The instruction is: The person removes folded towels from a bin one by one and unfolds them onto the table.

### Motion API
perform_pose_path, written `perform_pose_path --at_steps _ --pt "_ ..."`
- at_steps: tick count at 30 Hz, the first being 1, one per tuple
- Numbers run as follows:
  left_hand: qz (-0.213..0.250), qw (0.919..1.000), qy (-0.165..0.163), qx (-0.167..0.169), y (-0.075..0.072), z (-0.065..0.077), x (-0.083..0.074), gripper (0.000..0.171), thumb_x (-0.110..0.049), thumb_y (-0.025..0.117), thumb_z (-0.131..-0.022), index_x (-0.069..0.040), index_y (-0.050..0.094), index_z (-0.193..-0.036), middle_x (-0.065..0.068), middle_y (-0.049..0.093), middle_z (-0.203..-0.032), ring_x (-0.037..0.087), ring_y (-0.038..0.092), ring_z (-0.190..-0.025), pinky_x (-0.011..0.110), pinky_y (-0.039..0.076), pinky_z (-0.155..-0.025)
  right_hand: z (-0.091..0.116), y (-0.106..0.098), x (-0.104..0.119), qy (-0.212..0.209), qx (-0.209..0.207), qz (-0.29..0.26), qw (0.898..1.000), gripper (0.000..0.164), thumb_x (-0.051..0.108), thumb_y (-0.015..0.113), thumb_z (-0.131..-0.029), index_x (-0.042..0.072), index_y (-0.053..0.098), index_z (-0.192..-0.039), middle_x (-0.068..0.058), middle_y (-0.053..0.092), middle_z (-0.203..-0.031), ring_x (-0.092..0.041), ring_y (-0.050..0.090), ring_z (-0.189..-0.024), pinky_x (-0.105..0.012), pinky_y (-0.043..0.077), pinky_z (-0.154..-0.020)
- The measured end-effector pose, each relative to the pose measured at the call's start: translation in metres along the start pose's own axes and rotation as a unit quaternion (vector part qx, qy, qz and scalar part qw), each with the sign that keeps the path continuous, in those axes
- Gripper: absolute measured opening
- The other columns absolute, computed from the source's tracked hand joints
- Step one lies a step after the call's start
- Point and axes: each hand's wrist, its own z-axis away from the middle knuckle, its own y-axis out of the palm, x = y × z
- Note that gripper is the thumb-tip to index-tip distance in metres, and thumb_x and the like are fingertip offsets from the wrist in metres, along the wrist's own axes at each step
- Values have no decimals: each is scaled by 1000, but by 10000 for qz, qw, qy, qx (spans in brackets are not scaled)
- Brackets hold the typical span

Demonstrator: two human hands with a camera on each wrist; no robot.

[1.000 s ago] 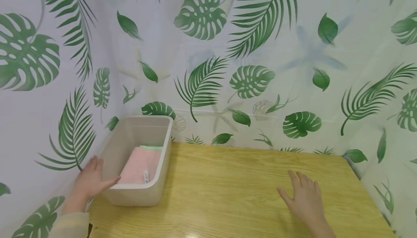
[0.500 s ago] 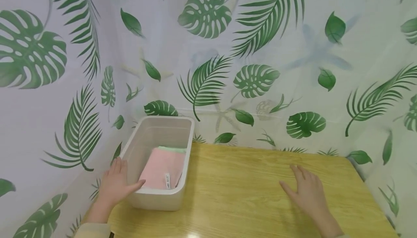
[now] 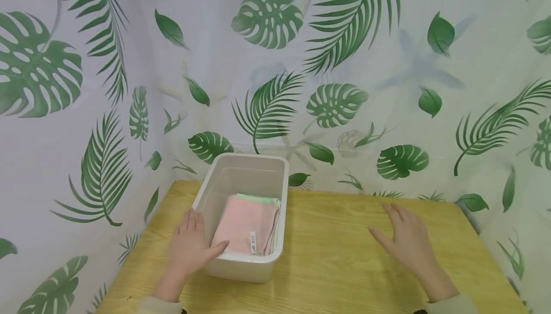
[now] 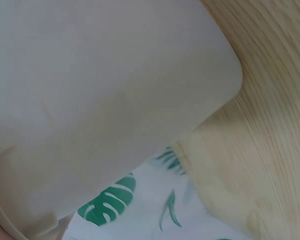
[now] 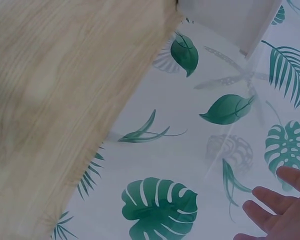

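A white plastic bin (image 3: 241,270) stands on the wooden table, left of centre. Inside it lie a folded pink towel (image 3: 241,223) with a small white tag and a light green towel (image 3: 258,199) behind it. My left hand (image 3: 189,244) lies against the bin's near left corner, fingers straight along the left side and thumb at the front rim. In the left wrist view the bin wall (image 4: 100,90) fills much of the picture. Well to the right, my right hand (image 3: 406,242) is held over the table with fingers spread, touching nothing. Its fingers (image 5: 270,200) also show in the right wrist view.
The wooden table (image 3: 336,237) backs onto a white leaf-print cloth (image 3: 344,56), which also hangs along the left and right sides. Table surface shows on both sides of the bin.
The bin has slid right across the table, away from the left cloth, with my left hand moving along with it. My right hand has hardly moved.
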Motion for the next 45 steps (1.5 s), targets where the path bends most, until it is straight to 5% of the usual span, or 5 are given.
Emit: perform_pose_path --at_steps 9,15,23,31,45 --pt "86 9999 -69 -21 9 3 -43 103 -69 49 -70 14 34 -128 34 24 -134 43 20 -125 60 23 -93 -9 -12 5 26 46 -17 10000 61 37 64 -78 -8 49 -117 -30 48 -112 -47 44 -99 -61 33 -80" --pt "42 9999 -92 -16 8 4 -53 103 -70 49 -69 12 34 -129 34 26 -133 43 22 -125 61 25 -91 -4 -12 9 138 226 -117 9996 64 39 61 -80 -6 46 -121 -30 46 -116 -47 42 -101 -62 30 -81" --pt "93 9992 348 -156 5 -5 -37 106 -69 55 -65 11 32 -130 29 30 -134 39 26 -124 64 25 -88 4 -10 7 131 162 -66 9998 63 38 62 -79 -6 47 -120 -32 47 -113 -48 44 -99 -61 31 -81" --pt "355 9960 709 408 1 -10 -18 115 -75 52 -62 10 24 -135 27 14 -140 37 11 -130 65 13 -93 6 -9 6 225 260 -55 9994 62 39 61 -80 -6 47 -121 -32 47 -114 -47 42 -101 -61 30 -82" --pt "701 9884 1142 717 6 -16 -11 110 -68 55 -67 15 22 -132 31 10 -139 38 8 -130 53 19 -99 -10 -15 7 14 55 -32 10000 61 38 63 -78 -7 48 -118 -29 48 -114 -45 44 -101 -60 31 -81"
